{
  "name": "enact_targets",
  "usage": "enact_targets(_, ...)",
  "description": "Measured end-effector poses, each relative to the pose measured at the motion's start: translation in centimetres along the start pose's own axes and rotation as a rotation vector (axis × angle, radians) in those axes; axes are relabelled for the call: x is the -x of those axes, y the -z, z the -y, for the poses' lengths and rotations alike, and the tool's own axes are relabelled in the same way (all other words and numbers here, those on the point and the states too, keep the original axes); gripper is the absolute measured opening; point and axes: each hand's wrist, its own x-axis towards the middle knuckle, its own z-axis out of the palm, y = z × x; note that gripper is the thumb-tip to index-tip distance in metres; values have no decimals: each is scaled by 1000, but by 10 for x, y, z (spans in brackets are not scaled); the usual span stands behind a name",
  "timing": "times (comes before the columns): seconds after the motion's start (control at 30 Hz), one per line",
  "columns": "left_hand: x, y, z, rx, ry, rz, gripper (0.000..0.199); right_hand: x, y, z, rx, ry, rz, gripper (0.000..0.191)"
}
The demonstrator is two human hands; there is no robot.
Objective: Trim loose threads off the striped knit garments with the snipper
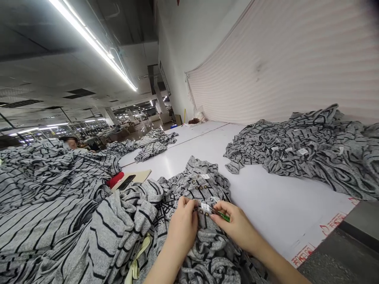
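Gray garments with black stripes [204,165] lie bunched in front of me. My left hand [184,221] pinches the fabric beside a small white label [205,206] and round brass-colored buttons [203,212]. From the right, my right hand [232,223] holds a small tool with a green handle [224,216], its dark, thin tip pointing left at the label. Another white label [205,176] and a row of similar buttons [201,187] show on the cloth just beyond my hands.
Striped garment piles stand left [44,185] and right [308,150] on the white table [260,197]. A phone [126,182], a beige folder [142,176] and a red item [115,180] lie left of center. Beyond the left pile, a person [71,142] is partly visible.
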Motion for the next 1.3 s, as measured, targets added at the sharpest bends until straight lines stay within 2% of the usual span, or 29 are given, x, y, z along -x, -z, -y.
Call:
enact_targets(0.1,2,6,6,173,-5,-8,16,2,1,5,98,-6,-9,9)
enact_targets(0.2,6,12,9,309,7,32,10,7,5,14,213,91,9,17)
enact_targets(0.3,10,14,10,354,36,50,10,12,10,20,344,207,12,22)
enact_targets(0.47,13,15,10,367,66,75,10,14,10,22,491,244,19,22)
enact_targets(0.67,13,17,10,390,45,106,6,9,5,20,484,262,31,21)
enact_targets(0.8,11,16,14,403,42,137,7,7,4,16,402,242,34,20)
enact_targets(1.1,14,13,13,413,52,89,5,5,1,16,175,160,56,18)
enact_targets(1.3,13,8,13,416,74,54,5,2,3,31,325,199,107,17)
